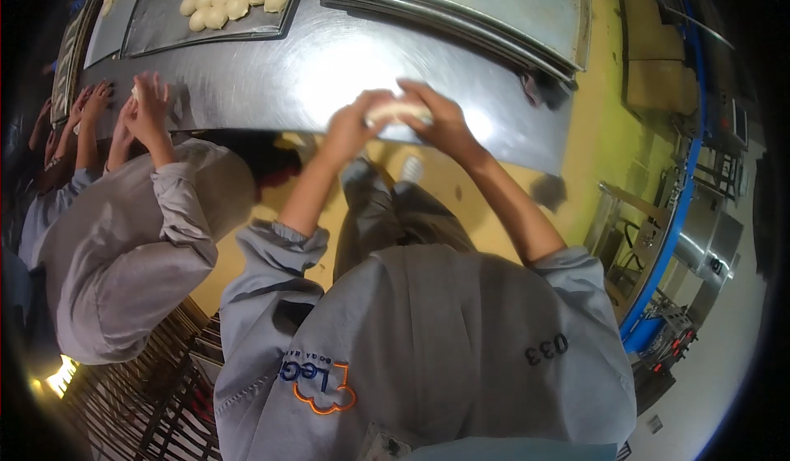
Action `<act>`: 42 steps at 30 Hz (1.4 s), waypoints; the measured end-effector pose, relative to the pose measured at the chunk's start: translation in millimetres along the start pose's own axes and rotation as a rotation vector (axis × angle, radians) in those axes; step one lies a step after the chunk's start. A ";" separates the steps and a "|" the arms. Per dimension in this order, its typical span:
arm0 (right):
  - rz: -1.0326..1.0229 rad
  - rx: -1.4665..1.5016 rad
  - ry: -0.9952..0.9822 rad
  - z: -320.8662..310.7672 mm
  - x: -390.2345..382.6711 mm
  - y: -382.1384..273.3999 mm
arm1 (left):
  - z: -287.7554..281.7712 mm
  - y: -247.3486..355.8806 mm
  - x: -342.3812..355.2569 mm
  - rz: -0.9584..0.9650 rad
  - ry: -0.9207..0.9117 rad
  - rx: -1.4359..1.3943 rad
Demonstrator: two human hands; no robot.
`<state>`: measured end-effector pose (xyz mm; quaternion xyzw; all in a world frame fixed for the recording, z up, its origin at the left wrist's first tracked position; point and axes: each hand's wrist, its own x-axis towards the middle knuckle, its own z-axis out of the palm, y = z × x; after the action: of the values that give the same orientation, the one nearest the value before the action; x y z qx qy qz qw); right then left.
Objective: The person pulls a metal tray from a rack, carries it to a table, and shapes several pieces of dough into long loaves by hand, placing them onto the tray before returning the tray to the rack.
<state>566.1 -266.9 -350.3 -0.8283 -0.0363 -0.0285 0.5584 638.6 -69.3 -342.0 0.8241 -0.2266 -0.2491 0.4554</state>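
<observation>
My left hand (358, 119) and my right hand (438, 114) are raised near the front edge of a steel table (247, 90), both closed round a pale, oblong piece of dough (397, 112). The dough and my fingers are slightly blurred. Farther back on the table, to the left, a dark tray (164, 29) bears several rounded pale dough pieces (235, 0). Stacked metal sheet trays (494, 12) lie at the back, just beyond my hands.
Co-workers in grey (123, 255) stand close on my left, their hands (148, 115) at the table edge with pale pieces. Metal racks (140, 387) are at lower left. A yellow floor (588, 123) runs on the right toward equipment with a blue rail (687, 173).
</observation>
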 end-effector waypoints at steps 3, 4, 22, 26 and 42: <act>0.062 -0.286 -0.099 -0.3 -20.0 -11.2 | -1.6 12.2 -20.5 0.135 -0.004 0.092; 0.105 -0.242 -0.110 -1.0 -20.1 -15.1 | -6.2 13.5 -20.4 0.160 -0.031 0.123; -0.012 -0.702 -0.106 -19.4 35.3 -1.9 | -31.3 -19.4 46.4 0.370 -0.062 0.610; 0.019 -0.364 0.001 -31.7 62.7 0.7 | -38.6 -17.7 74.5 0.258 0.002 0.334; 0.143 -0.093 -0.245 -26.4 5.3 4.9 | -16.1 -14.7 30.1 0.135 -0.283 0.034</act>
<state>571.7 -293.1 -344.5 -0.8509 -0.0436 0.1111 0.5115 674.0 -70.0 -353.5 0.7713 -0.3476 -0.3276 0.4206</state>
